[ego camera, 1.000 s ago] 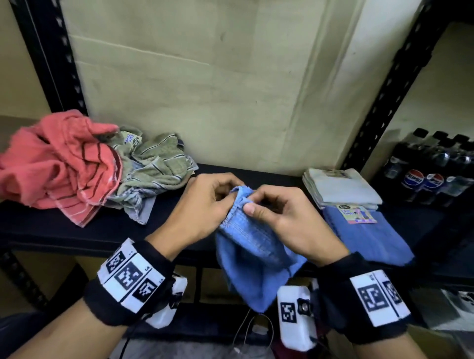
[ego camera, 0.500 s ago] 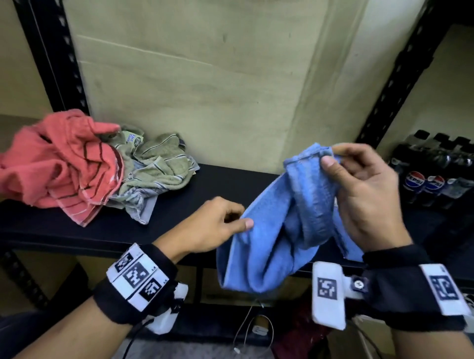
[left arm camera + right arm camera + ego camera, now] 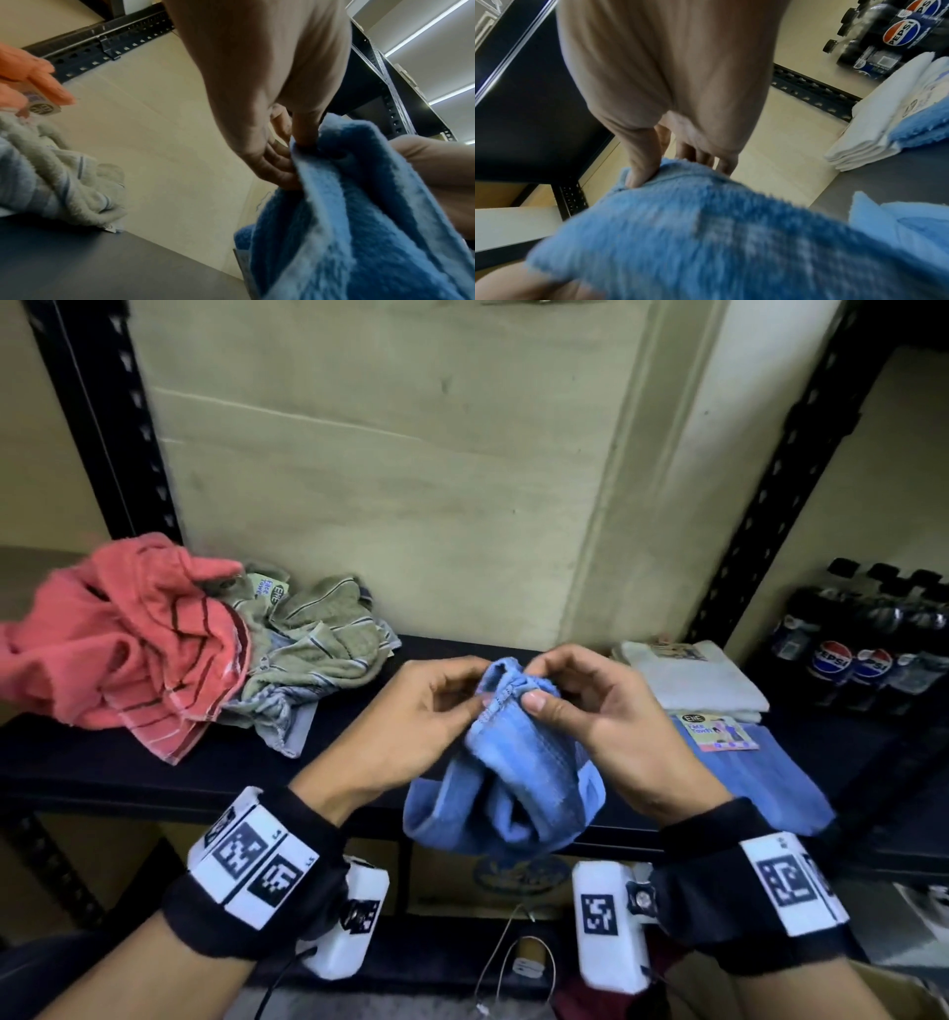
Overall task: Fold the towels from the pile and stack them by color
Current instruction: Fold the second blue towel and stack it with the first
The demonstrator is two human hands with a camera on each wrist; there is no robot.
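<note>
Blue towel: held in the air in front of the black shelf, its stitched top edge bunched between the two hands, the rest hanging in loose folds below the shelf's front edge.
Left hand: fingers curled, pinching the left side of the bunched hem; in the left wrist view the fingertips dig into the cloth.
Right hand: thumb pressed on the hem from the front, fingers curled behind it, pinching the same edge just beside the left hand.
Change from half a second ago: then the right hand held the towel's corner raised high to the right and the left hand was low at the other end, so the towel stretched on a slant; now both hands meet at the middle and the towel hangs straight down in a bundle. This matches the pose seen a full second ago.
Unfolded pile: the red striped towel and the olive striped towel lie crumpled and touching at the left of the shelf, unmoved.
Folded stacks: a white folded towel at the back right, and a blue folded towel with a paper label just in front of it; both were hidden behind the raised towel before.
Pepsi bottles: on the far right, beyond the shelf upright.
</note>
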